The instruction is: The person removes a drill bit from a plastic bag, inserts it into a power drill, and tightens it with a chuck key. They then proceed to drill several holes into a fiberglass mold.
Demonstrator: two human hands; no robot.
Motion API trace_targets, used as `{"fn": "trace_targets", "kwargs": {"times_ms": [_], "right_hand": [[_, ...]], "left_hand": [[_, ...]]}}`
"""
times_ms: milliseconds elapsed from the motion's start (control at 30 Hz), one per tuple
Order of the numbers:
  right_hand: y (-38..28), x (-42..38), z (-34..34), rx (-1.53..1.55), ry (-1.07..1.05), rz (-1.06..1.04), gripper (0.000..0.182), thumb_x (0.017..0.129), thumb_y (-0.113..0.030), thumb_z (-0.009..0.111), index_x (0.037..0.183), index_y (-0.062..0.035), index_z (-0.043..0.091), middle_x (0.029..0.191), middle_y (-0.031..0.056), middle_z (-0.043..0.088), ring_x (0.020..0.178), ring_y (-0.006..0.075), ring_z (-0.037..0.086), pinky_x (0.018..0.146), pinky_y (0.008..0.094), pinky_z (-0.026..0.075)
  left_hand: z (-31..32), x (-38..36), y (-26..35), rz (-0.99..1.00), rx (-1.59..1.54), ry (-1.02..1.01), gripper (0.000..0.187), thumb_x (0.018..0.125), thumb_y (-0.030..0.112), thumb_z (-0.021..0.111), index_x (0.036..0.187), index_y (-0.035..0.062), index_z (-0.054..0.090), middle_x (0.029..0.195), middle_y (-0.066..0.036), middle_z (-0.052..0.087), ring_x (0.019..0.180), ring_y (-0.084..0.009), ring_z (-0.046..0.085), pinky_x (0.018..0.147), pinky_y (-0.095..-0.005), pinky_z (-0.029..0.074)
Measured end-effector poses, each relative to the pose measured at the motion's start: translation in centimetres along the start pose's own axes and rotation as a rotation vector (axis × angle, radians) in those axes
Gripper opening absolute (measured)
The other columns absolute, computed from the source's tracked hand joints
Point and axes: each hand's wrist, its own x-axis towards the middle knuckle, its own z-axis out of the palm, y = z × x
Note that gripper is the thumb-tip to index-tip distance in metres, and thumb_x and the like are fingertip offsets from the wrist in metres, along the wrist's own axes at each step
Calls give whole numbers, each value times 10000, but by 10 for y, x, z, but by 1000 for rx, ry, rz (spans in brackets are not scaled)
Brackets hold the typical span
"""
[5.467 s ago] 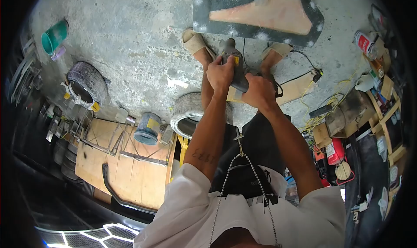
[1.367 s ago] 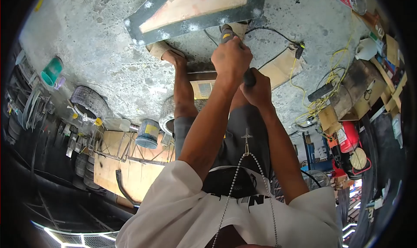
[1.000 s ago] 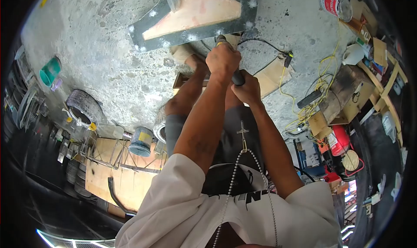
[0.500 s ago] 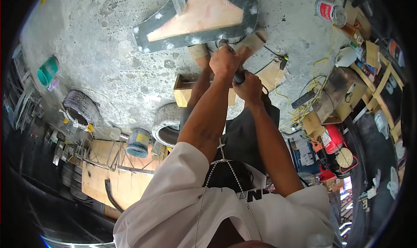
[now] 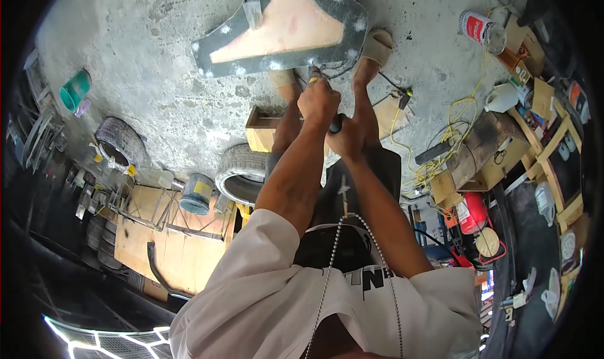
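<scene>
My left hand (image 5: 318, 101) is wrapped round the front of a dark, long-bodied power tool (image 5: 336, 124). Lower down, my right hand (image 5: 345, 139) grips its rear end. Fingers cover most of the tool, so its exact kind is hard to make out. Its front end meets or nearly meets the lower edge of a large curved panel (image 5: 264, 65). That panel has a dark grey border with white spots and a pale pinkish middle. A translucent plastic cup (image 5: 253, 14) is on its left part.
Below the panel are a wooden box (image 5: 260, 140) and a tire (image 5: 241, 170). Further left are another tire (image 5: 119, 140), a green bucket (image 5: 75, 90) and a blue-grey bucket (image 5: 197, 198). Yellow cord (image 5: 448, 148) lies tangled at right, near a labelled can (image 5: 475, 26).
Both hands and the tool have shifted slightly left, the tool's front end now lower along the panel's edge. The view has moved a little, and the foot on the right shows more.
</scene>
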Motion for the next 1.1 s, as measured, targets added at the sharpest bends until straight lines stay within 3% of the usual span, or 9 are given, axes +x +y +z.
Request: {"fn": "trace_targets", "kwargs": {"times_ms": [100,167,267,367,433,667,1100], "right_hand": [[-8,2,-11,89,-77,48,328,747,-290,806,943,-53,691,873,191,727,855,417,709,778,511,566],[-7,-7,4,117,-27,83,283,773,-301,783,873,-63,667,817,188,715,804,422,698,718,505,552],[-25,-7,13,220,13,164,280,826,-306,733,942,-59,672,845,199,721,849,448,691,761,528,545],[-38,-8,0,239,-117,281,299,844,-323,722,981,-62,671,878,212,725,889,451,691,785,523,545],[-49,-6,-4,279,-131,359,261,789,-257,733,950,-53,702,905,213,727,898,434,701,810,531,552],[-59,-4,4,234,-124,318,318,785,-278,751,999,-50,691,955,210,727,908,447,697,813,535,556],[-46,-1,1,210,-187,321,312,758,-274,765,973,-60,693,910,219,732,885,436,705,804,524,562]], "left_hand": [[-8,-7,9,-18,48,40,303,799,281,670,1047,112,710,1001,-203,739,980,-386,716,859,-487,565],[-8,-9,5,2,93,21,298,803,290,671,1043,119,712,1003,-192,744,978,-383,719,870,-478,568],[-17,-1,8,24,162,-33,282,818,292,668,1025,106,716,996,-178,751,970,-365,728,871,-464,572],[-21,-2,7,49,179,-101,283,825,289,670,1018,87,716,994,-173,753,974,-357,729,864,-452,577],[-19,4,5,72,200,-101,290,822,297,681,1010,79,714,990,-176,752,973,-354,729,856,-448,579],[-30,2,-6,151,167,0,291,798,302,708,1010,103,716,973,-186,748,958,-352,730,841,-456,581],[-26,4,0,27,126,-47,264,800,288,701,978,95,726,965,-181,750,950,-358,729,855,-453,576]]}}
